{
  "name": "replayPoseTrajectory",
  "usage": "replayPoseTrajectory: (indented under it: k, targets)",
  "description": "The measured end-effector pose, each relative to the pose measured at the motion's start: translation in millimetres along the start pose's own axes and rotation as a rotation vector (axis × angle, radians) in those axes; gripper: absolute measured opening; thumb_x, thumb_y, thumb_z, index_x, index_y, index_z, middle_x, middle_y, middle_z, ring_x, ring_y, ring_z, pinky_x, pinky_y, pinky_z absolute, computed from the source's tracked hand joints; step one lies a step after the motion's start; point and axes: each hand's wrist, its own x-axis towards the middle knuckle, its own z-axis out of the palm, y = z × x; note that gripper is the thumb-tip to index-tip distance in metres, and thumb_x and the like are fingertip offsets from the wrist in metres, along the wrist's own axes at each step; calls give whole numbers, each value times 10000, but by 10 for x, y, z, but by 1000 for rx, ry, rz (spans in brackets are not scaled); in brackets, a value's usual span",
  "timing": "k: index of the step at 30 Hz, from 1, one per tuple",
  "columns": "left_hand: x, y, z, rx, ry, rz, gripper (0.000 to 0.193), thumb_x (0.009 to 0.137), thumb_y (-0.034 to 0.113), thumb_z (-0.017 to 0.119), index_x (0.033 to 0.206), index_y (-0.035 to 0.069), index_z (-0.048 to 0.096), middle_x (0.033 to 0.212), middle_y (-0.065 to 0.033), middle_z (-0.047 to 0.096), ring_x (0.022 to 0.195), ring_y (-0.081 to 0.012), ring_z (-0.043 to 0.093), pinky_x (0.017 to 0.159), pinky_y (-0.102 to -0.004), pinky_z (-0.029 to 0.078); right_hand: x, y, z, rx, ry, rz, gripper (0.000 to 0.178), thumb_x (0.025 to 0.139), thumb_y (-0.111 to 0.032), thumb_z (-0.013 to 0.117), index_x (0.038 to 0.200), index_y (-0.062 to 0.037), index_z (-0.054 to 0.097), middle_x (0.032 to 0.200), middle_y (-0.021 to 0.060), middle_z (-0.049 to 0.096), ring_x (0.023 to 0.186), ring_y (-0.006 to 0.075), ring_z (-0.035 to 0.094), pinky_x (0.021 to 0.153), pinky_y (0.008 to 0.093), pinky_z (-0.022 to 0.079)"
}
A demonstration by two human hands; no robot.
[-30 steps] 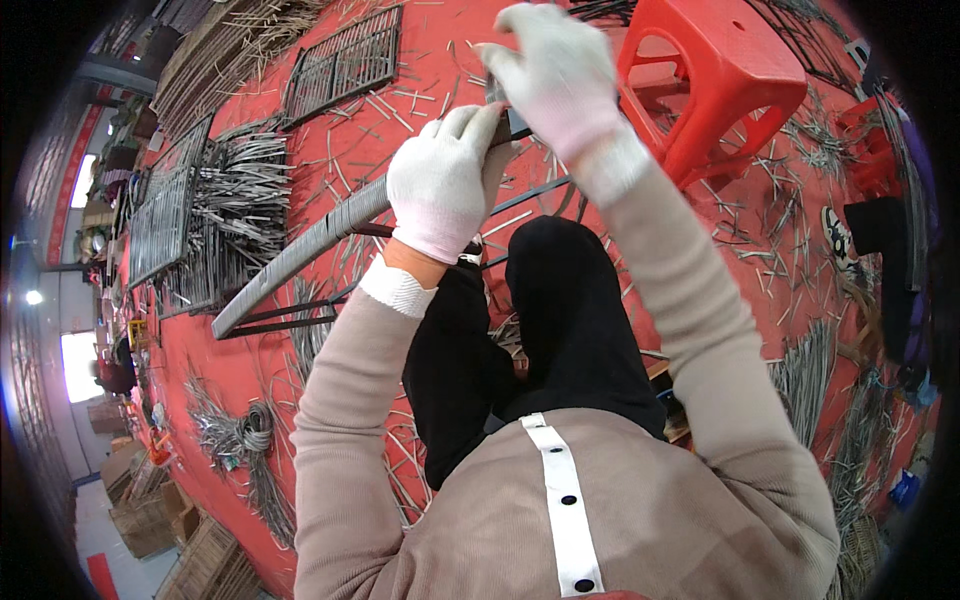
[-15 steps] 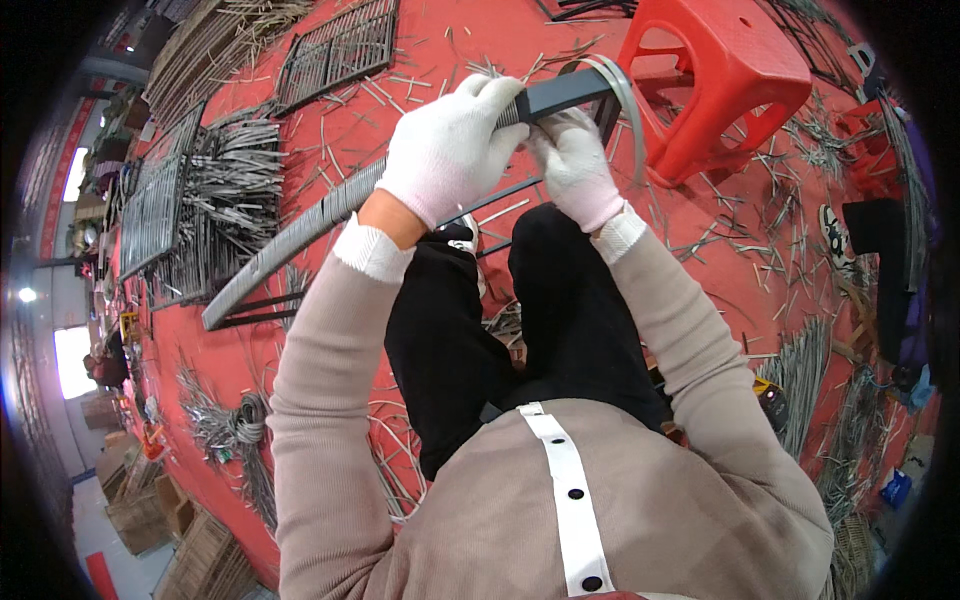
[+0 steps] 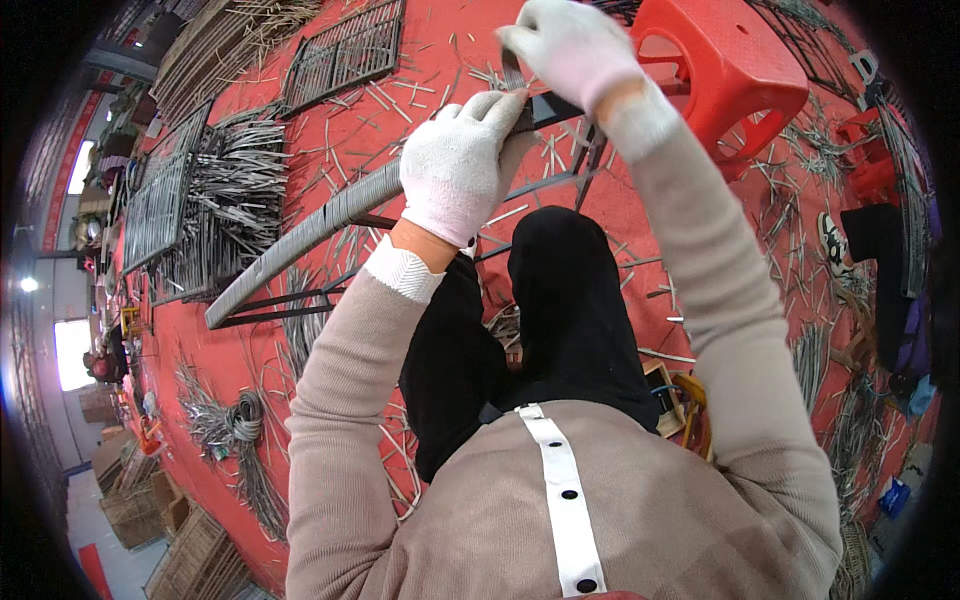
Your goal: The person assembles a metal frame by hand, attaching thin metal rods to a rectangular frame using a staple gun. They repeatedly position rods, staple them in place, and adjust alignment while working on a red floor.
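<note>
A dark metal frame [image 3: 270, 318] stands in front of me, its long curved bar closely wound with grey flat strip [image 3: 345, 207]. My left hand [image 3: 455, 168], in a white knitted glove, is closed around the bar where the winding ends, thumb and fingers pressing on it. Farther right, the dark bar [image 3: 555, 108] is bare. Above it my right hand [image 3: 570, 48], gloved too, is raised with its fingers curled closed. From the winding a loose end of strip [image 3: 512, 72] rises to these fingers, which pinch it. My right forearm crosses over the bar's far end.
A red plastic stool [image 3: 745, 75] stands at the far right. Slatted dark panels [image 3: 345, 55] and a heap of grey strips [image 3: 245, 175] lie to the left. Cut scraps litter the red floor. A coil of strip [image 3: 245, 415] lies left; another person's shoe [image 3: 832, 243] shows at right.
My right hand has moved from under the bar to above it, drawing the strip up. The strip's loop near the stool is gone from there. My left hand has shifted slightly toward me.
</note>
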Motion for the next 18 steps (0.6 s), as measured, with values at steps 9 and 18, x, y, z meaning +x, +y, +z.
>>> replayPoseTrajectory:
  k: [9,18]
  targets:
    - [343,-334,-66,-434,-408,-128,493,902,387,745,1268,58,720,1111,-189,757,1024,-375,731,896,-435,577,-1367,-63,806,738,358,96,318,1003,6,535,1312,51,590,1279,197,660,1221,269,630,1049,367,489]
    - [93,-218,-228,-328,-324,-62,531,891,373,797,1329,91,694,1116,-156,734,979,-324,747,853,-389,584,-1126,352,1202,1107,178,105,314,943,11,623,1254,38,662,1158,156,740,1148,238,678,990,374,519]
